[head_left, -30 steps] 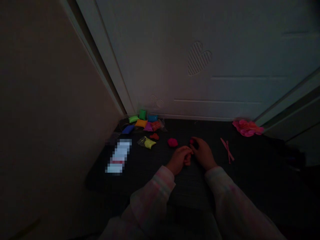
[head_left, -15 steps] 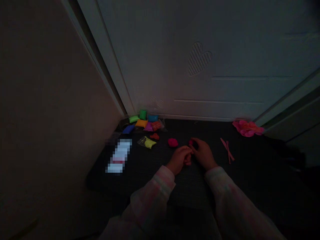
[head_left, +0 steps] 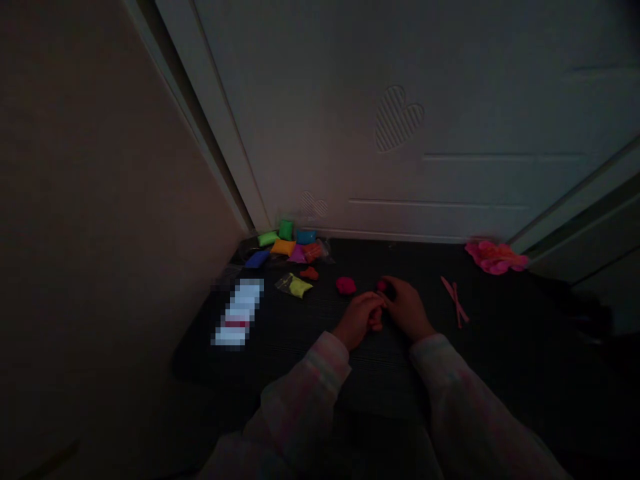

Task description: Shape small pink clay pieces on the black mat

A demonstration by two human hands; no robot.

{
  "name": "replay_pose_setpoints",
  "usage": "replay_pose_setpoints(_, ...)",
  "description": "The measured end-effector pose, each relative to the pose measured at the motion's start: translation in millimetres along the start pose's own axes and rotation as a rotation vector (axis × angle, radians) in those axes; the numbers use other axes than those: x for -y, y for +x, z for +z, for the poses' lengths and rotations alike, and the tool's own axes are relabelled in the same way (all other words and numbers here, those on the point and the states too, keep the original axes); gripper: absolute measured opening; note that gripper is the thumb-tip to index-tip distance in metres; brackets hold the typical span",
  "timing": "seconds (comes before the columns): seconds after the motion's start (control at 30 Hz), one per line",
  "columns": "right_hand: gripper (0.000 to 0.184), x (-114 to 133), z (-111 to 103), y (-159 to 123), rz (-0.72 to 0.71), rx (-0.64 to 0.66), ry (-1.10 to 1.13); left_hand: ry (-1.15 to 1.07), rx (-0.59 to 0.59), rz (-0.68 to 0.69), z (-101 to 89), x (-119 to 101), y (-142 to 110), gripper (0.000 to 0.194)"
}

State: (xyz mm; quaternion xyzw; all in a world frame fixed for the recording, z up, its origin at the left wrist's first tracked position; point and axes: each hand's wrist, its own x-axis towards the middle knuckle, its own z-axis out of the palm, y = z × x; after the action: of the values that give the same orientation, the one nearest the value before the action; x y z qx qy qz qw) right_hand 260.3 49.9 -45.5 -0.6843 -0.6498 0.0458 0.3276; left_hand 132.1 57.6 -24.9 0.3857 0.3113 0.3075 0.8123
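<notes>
My right hand is curled around a small piece of pink modelling clay, which shows at its fingertips. Close against it, my left hand is closed with the fingers bent inward. Its fingertips meet the right hand's fingers, and what they pinch, if anything, is hidden. A larger pink lump of clay lies on the dark table just beyond my left hand. To the right of my hands, two thin pink modelling tools lie crossed.
Several bagged clay packets are bunched at the back left. Nearer are a yellow clay packet and an orange-red clay scrap. A blurred bright screen lies at left. A pink ruffled item sits back right, before a white door.
Both hands stay in nearly the same place. The right fingers shift slightly around the small pink clay; nothing else visibly moves.
</notes>
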Motion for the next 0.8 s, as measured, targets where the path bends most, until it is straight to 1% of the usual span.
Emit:
replay_pose_setpoints(0.07,0.033,0,0,0,0.001,0.0,0.001,0.047,-0.022,0.029,1.4,0,-1,0.012)
replay_pose_setpoints(0.13,0.033,0,0,0,0.002,-0.002,0.003,0.112,-0.081,0.089,1.6,-2,-3,0.012)
replay_pose_setpoints(0.2,0.033,-1,1,0,0.003,-0.006,0.005,0.193,-0.177,0.185,-1.5,-6,-7,0.011)
replay_pose_setpoints(0.3,0.034,-1,1,0,0.0,-0.014,0.017,0.337,-0.329,0.366,-14.1,-16,-14,0.002)
replay_pose_setpoints(0.33,0.034,-2,1,0,-0.001,-0.017,0.024,0.428,-0.373,0.439,-20.0,-19,-16,0.011)
replay_pose_setpoints(0.37,0.035,-2,1,0,-0.002,-0.023,0.033,0.616,-0.417,0.54,-26.3,-22,-17,0.023)
replay_pose_setpoints(0.4,0.035,-1,1,0,-0.003,-0.031,0.042,0.81,-0.444,0.609,-32.6,-25,-17,0.036)
replay_pose_setpoints(0.47,0.037,-1,1,0,-0.002,-0.057,0.062,1.141,-0.438,0.654,-44.0,-26,-15,0.055)
replay_pose_setpoints(0.53,0.036,1,0,0,0.0,-0.102,0.083,1.312,-0.369,0.608,-52.1,-25,-12,0.062)
replay_pose_setpoints(0.6,0.032,3,-4,-1,0.004,-0.169,0.101,1.345,-0.303,0.559,-56.5,-22,-7,0.058)
replay_pose_setpoints(0.7,0.026,9,-11,-5,0.007,-0.27,0.126,1.276,-0.289,0.541,-58.0,-19,-3,0.044)
replay_pose_setpoints(0.73,0.024,12,-13,-7,0.001,-0.284,0.139,1.25,-0.296,0.548,-57.6,-20,-2,0.041)
replay_pose_setpoints(0.8,0.021,19,-14,-12,-0.029,-0.267,0.174,1.216,-0.297,0.563,-56.2,-21,-3,0.038)
